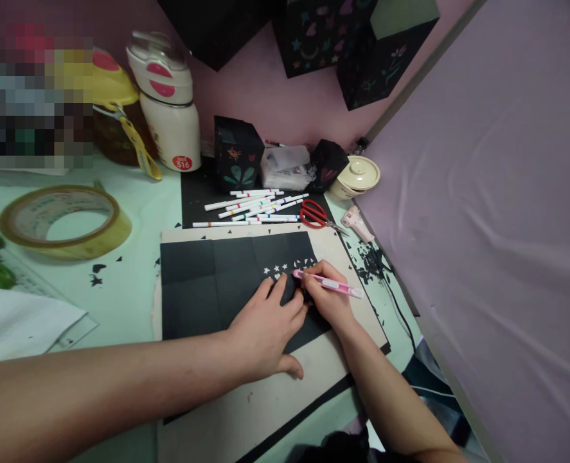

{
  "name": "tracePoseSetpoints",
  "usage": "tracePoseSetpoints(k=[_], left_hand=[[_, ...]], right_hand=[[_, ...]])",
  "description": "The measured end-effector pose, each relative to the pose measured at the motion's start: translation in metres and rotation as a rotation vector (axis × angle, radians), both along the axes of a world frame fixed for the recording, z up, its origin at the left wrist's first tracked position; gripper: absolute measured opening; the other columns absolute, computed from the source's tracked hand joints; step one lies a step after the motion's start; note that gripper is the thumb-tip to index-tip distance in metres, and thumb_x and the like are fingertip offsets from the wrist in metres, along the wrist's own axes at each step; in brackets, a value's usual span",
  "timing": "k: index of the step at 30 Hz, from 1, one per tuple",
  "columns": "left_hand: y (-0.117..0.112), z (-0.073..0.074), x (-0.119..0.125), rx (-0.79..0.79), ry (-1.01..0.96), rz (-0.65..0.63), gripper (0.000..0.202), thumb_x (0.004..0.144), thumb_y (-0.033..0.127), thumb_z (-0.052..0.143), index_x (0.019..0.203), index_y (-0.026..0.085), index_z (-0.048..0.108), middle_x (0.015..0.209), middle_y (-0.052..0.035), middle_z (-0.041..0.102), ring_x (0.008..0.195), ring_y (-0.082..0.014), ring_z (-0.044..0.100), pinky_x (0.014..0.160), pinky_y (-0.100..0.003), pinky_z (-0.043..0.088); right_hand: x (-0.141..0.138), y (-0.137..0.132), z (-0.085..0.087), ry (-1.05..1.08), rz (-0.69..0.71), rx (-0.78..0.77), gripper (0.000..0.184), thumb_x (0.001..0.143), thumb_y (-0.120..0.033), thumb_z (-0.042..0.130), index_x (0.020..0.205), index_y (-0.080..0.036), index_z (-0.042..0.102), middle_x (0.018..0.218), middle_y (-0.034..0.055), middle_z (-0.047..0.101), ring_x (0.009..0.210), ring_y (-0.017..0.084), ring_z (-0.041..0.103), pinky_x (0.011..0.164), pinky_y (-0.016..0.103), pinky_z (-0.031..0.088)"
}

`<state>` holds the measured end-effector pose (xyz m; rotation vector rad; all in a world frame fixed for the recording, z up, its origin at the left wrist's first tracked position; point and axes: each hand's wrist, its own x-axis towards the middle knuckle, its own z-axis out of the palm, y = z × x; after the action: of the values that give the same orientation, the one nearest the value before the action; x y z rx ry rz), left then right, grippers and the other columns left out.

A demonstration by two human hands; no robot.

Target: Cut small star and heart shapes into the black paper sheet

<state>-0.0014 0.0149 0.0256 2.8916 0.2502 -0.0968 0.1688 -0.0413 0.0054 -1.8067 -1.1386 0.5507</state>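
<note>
A folded sheet of black paper point(193, 283) lies on a pale board point(227, 421), its crease lines showing. Small star and triangle cut-outs point(276, 269) run across its right part, with the pale board showing through. My left hand point(268, 328) rests on the paper with fingers spread, pressing it beside the cut-outs. My right hand point(328, 296) is closed around a pink craft knife point(335, 285), tilted, with its tip down at the paper close to my left fingertips. The blade itself is too small to make out.
Behind the paper lie several white markers point(260, 206) and red-handled scissors point(316, 214). A roll of tape point(115, 235) sits at left, a white bottle point(171, 122) behind. Black paper scraps point(371, 260) and a cord point(403, 308) lie right, beside a purple curtain point(482, 161).
</note>
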Motion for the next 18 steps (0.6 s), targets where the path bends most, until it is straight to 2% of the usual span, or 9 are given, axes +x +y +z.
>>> tracePoseSetpoints(k=[7,18], left_hand=[[0.0056,0.0036,0.0012,-0.079,0.039,0.000,0.098,0.075,0.083,0.045,0.150,0.019,0.036,0.155,-0.0143,0.035,0.141,-0.0476,0.022,0.110,-0.060,0.020],[0.0082,0.0029,0.0025,-0.109,0.031,-0.008,0.100,0.075,0.083,0.045,0.150,0.017,0.035,0.155,-0.0143,0.036,0.141,-0.0482,0.021,0.110,-0.062,0.019]], right_hand=[[0.0007,0.0010,0.0019,0.055,-0.002,-0.014,0.010,0.081,-0.024,0.060,0.072,-0.021,0.062,0.068,-0.0016,0.064,0.063,0.014,0.058,0.059,0.025,0.044],[0.0014,0.0005,-0.0001,0.124,0.002,0.014,0.010,0.082,-0.022,0.061,0.072,-0.021,0.062,0.068,-0.0021,0.065,0.063,0.013,0.059,0.059,0.025,0.045]])
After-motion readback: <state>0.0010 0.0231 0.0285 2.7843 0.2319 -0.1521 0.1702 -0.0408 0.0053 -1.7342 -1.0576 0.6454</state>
